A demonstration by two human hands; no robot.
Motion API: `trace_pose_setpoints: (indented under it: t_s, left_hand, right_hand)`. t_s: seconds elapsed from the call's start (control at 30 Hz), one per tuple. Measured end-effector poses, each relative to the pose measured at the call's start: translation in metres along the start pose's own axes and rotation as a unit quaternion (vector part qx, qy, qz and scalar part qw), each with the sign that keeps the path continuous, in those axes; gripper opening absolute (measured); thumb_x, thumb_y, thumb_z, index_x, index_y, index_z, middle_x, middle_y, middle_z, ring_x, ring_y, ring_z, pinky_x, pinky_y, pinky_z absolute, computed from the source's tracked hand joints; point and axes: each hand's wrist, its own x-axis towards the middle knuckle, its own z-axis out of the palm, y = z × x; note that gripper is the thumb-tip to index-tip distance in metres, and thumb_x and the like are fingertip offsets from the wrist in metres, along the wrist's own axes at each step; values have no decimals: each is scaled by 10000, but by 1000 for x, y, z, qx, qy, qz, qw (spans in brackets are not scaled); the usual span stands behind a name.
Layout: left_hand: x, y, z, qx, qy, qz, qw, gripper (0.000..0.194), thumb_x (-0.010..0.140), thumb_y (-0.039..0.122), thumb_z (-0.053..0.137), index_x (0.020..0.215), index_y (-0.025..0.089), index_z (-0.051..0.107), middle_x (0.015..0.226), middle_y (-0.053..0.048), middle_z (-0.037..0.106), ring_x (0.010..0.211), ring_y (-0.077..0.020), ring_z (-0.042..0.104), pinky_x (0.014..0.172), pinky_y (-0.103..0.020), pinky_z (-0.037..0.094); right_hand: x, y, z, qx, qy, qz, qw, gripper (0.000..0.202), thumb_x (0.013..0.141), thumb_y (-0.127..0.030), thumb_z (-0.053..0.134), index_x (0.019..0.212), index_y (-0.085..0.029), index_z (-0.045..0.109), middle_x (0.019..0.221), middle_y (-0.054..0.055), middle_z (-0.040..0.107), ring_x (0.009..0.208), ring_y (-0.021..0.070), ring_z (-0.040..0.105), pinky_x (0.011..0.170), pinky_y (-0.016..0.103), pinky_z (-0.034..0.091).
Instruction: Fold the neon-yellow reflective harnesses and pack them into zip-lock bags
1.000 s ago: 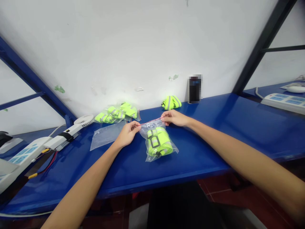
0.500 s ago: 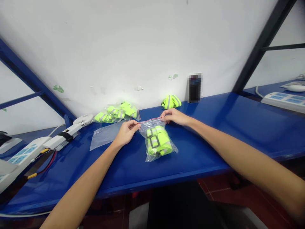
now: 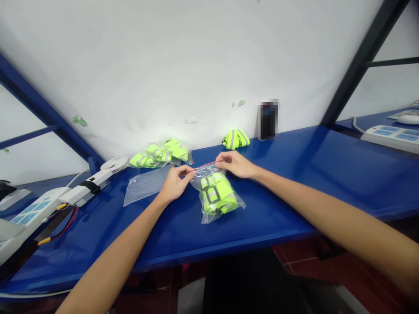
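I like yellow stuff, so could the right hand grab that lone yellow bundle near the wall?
Probably yes: the lone yellow bundle lies just beyond the right hand with nothing visible between, though that hand should first release the clear bag.

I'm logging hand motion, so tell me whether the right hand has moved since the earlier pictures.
Yes: the right hand has shifted slightly left, toward the left hand, judged against the lone yellow-green bundle by the wall.
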Motion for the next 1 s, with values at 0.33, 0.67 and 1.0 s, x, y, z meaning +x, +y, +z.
trace_pose_setpoints:
  t_s: [0.33,0.67,1.0]
  left_hand:
    - [-2,2,5,20,-16,12,1000,276,847,417,606,849,150,676,810,-37,683,743,-175,594,698,-270,450]
    - [-1,10,7,13,-47,13,999,265,864,390,591,757,153,649,694,8,613,662,-136,528,635,-246,391]
    - [-2,12,14,71,-47,70,994,263,895,400,563,851,163,667,844,-33,675,793,-169,606,746,-268,452]
  right_hand:
    - [3,6,6,15,1,4,1000,252,782,-388,671,829,-141,689,793,42,679,734,161,591,705,295,445]
    - [-1,-12,18,17,2,44,999,165,745,-290,648,789,-134,677,730,24,665,678,146,579,663,277,444]
    - [1,-8,25,-10,-20,16,1000,208,770,-322,674,805,-123,721,814,67,737,786,197,659,750,312,503]
